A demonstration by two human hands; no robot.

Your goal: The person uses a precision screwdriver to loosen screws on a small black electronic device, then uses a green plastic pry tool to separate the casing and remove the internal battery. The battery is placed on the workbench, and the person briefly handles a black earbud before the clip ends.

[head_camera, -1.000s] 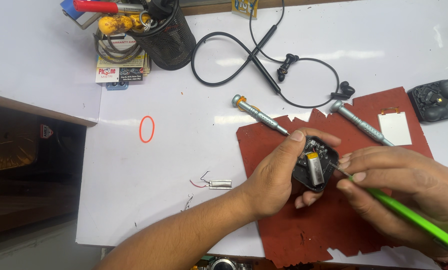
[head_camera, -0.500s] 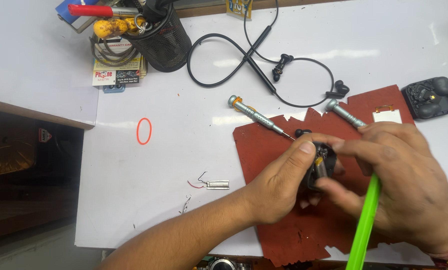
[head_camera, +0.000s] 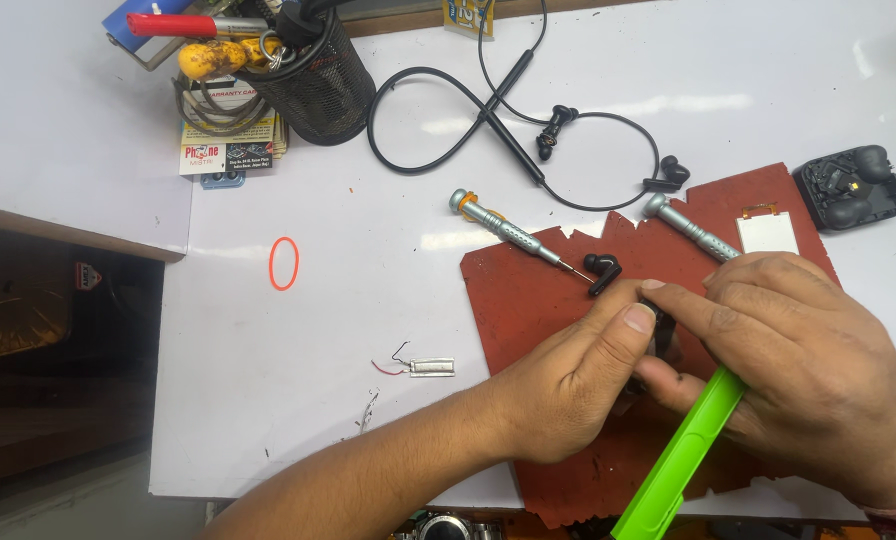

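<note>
My left hand [head_camera: 573, 385] grips a small black earbud case part [head_camera: 662, 330] over the dark red work mat [head_camera: 518, 300]; only a sliver of the part shows between my fingers. My right hand [head_camera: 803, 375] covers it from the right and holds a bright green flat tool [head_camera: 680, 462] that slants down to the lower edge. A loose black earbud [head_camera: 601, 270] lies on the mat just above my hands.
Two silver screwdrivers [head_camera: 508, 233] [head_camera: 690, 229] lie across the mat's top. A black neckband earphone cable [head_camera: 488, 115], mesh tool cup [head_camera: 313, 75], small cell with wires [head_camera: 428, 368], orange ring [head_camera: 284, 263] and another black case half [head_camera: 850, 185] sit on the white table.
My right hand has closed over the black part, hiding it almost fully. The green tool has swung from pointing right to slanting down-left.
</note>
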